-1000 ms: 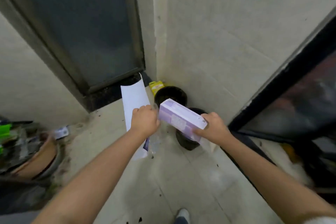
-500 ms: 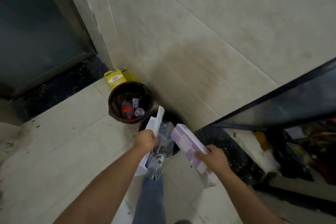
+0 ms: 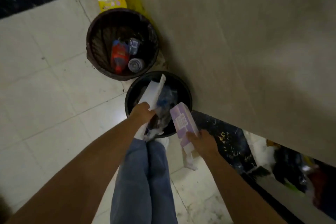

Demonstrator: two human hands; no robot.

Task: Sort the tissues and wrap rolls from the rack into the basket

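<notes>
The left hand (image 3: 143,112) clasped a flat white box (image 3: 152,92) and crinkled clear wrap (image 3: 163,112), both angled into the near black basket (image 3: 187,94). The right hand (image 3: 203,142) gripped a rigid lilac tissue box (image 3: 183,123) over that basket's rim. Judged best practice: tilt each box end-first, releasing inside the round opening. Behind the basket stood a ribbed brown bin (image 3: 94,42).

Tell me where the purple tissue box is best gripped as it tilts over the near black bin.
Probably at its lower, near end, from the right side, roughly where the right hand has it. The purple tissue box is long and narrow, tilted with its far end over the black bin, so a near-end grip across the narrow width leaves the far end free to drop in.
</notes>
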